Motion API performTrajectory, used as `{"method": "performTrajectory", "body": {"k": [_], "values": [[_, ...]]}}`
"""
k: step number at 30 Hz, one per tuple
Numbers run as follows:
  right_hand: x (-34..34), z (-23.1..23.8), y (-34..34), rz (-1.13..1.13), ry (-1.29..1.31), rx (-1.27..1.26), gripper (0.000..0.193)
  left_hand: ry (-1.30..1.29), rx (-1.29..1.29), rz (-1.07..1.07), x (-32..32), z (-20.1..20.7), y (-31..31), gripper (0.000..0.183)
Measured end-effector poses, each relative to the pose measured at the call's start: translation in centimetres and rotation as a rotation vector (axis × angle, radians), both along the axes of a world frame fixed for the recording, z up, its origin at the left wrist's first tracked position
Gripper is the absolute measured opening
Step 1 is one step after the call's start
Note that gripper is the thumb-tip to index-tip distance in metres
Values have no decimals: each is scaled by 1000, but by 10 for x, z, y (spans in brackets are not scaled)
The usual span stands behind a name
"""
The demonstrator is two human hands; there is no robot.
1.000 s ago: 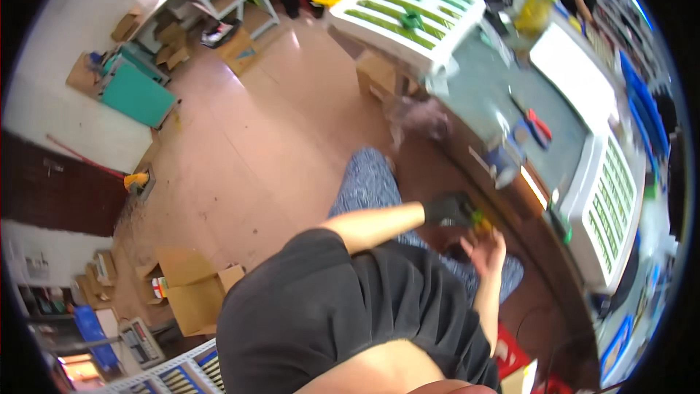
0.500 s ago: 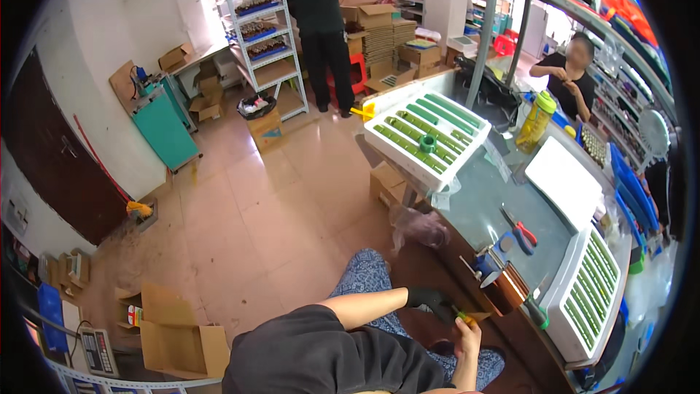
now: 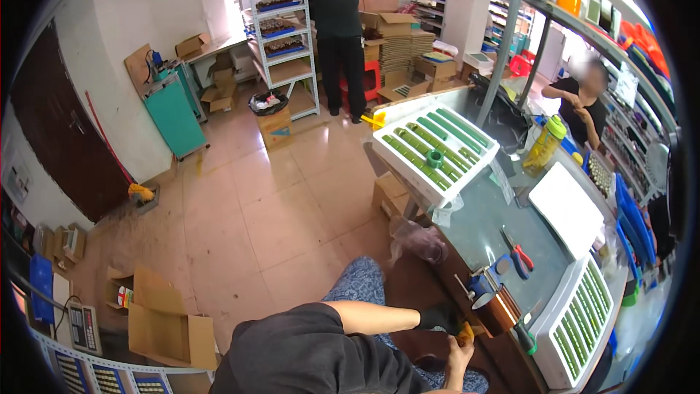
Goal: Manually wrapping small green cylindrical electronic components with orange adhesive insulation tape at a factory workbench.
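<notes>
My left hand, in a dark glove, reaches right beside the workbench's near edge; its fingers are mostly hidden. Close below it, my right hand is bare, its fingers pinched together. An orange-yellow patch shows at its fingertips, too small to tell whether it is a finger cover or a held piece. Just above and right of both hands, a copper-coloured cylinder sits in a fixture on the bench edge, with a green-and-black handle by it. Pliers with red and blue handles lie behind.
White foam trays of green strips stand on the grey bench: one tray far, another near right. A yellow bottle stands behind. An open carton is at lower left. One person stands by the shelf rack; another sits across the bench.
My view has shifted slightly, bringing more of the lower-left shelf into sight. My hands are nearer the copper-coloured cylinder, still close together. The green bit seen at my right fingertips no longer shows.
</notes>
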State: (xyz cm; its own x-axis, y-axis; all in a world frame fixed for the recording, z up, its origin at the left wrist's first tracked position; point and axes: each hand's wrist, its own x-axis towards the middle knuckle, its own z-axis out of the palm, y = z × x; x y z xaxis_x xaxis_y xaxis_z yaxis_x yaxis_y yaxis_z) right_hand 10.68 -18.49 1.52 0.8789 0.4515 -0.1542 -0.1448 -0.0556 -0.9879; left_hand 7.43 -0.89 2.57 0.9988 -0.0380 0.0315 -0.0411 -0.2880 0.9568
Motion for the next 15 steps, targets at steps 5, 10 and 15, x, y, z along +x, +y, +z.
{"method": "performTrajectory", "body": {"k": [5,10,15], "values": [[12,-28,-3,68,-108,-51,37,51,52,36,-3,-11,9,38],[-10,-90,-6,60,174,-40,45,136,79,41,-22,-30,-1,38],[-17,-134,-12,120,254,-79,56,203,113,17,-34,-37,2,38]]}}
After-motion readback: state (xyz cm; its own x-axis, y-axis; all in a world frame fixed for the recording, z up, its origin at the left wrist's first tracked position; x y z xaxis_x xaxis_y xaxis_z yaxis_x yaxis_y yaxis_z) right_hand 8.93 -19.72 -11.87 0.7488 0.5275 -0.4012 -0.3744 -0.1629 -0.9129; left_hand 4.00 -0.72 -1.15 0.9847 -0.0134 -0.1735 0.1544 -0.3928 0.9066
